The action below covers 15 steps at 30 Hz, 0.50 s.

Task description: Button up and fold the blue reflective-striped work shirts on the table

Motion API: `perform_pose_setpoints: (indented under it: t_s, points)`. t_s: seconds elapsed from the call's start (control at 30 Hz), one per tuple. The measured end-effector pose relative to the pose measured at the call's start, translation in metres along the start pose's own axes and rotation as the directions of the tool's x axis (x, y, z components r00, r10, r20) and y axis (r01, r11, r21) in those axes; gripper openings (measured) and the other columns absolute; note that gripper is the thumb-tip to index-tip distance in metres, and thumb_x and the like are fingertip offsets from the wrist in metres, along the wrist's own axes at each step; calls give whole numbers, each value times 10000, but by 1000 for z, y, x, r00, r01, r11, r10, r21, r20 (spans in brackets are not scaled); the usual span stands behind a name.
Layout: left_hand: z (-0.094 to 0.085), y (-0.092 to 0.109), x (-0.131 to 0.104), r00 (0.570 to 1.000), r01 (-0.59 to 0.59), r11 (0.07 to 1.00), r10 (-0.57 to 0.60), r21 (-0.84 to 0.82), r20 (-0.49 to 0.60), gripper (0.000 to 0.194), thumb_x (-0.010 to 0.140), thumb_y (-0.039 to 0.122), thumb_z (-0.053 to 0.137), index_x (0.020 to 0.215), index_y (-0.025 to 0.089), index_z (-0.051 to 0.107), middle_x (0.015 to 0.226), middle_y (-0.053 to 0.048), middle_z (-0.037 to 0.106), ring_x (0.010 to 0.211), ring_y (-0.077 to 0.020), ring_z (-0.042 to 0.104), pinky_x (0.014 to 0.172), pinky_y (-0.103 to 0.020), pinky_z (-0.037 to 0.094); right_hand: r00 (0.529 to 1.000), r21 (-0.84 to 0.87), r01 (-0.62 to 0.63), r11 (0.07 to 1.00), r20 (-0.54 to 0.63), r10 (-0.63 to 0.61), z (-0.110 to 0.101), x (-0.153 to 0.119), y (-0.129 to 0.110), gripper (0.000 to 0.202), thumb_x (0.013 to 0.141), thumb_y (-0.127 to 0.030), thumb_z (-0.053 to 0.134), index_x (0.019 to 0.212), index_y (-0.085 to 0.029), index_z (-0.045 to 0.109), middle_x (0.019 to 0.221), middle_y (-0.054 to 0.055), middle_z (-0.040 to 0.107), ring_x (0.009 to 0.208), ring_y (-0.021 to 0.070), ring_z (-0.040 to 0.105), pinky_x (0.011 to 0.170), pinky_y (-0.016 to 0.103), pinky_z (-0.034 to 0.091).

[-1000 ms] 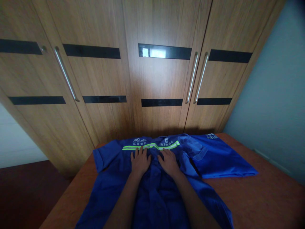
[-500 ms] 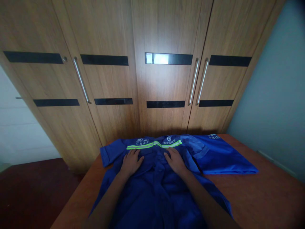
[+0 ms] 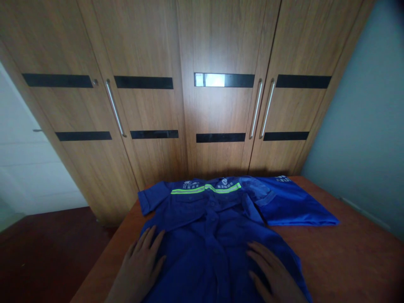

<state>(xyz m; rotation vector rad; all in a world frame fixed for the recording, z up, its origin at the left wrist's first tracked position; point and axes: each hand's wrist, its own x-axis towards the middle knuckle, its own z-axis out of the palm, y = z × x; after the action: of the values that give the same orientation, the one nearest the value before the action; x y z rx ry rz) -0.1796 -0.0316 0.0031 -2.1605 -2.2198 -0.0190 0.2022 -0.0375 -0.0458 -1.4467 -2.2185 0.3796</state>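
Note:
A dark blue short-sleeved work shirt (image 3: 192,235) lies spread front-up on the table, with a yellow-green reflective strip and white printing across its chest. On its left side rests my left hand (image 3: 142,259), palm down, fingers spread. My right hand (image 3: 269,267) lies on the shirt's right side with its fingers stretched out and holds nothing. Creases run along the button front between the two hands. The shirt's lower part runs out of view at the bottom. Its right sleeve overlaps a folded brighter blue garment (image 3: 296,206).
The reddish-brown wooden table (image 3: 341,256) stands against a wooden wardrobe (image 3: 217,155) with black strips and metal handles. A pale wall (image 3: 362,147) is at the right. To the left are a white door (image 3: 28,168) and a dark red floor (image 3: 53,248).
Both hands have slid from the chest strip toward me and further apart, down the shirt's body. The chest cloth lies more exposed. My view has shifted slightly left.

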Motion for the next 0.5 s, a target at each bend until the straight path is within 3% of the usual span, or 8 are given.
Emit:
perform_pose_setpoints:
  t_s: [0.13,0.27,0.4,0.5]
  points:
    - [15,-19,-5,1000,9,1000,-9,15,-25,623,856,527,390,1381,199,455,1502,-129,331,1375,-288,311,1111,-463,258,993,-106,6,994,119,6,-9,-6,11,472,915,-469,428,1349,-296,495,1457,11,408,1345,275,358,1114,474,306]
    - [23,-27,23,998,5,999,-3,33,-64,603,882,513,346,1393,206,434,1511,-130,312,1382,-296,293,1111,-511,215,993,-139,18,990,115,-2,-3,17,-4,467,937,-447,379,1368,-290,468,1481,7,373,1368,257,314,1130,465,262]
    - [16,-29,47,997,4,1000,-3,18,-80,616,884,522,322,1386,185,444,1511,-147,311,1362,-306,329,1081,-505,270,999,-152,12,988,53,-3,1,42,-15,450,934,-401,383,1339,-252,510,1443,34,436,1350,250,342,1126,451,259]
    - [4,-31,43,994,58,998,-60,-24,-94,659,863,543,323,1373,146,450,1475,-189,354,1298,-346,411,1011,-504,363,1000,-140,-11,990,1,11,-3,43,-10,441,919,-400,405,1306,-236,541,1403,49,483,1305,243,408,1100,413,312]
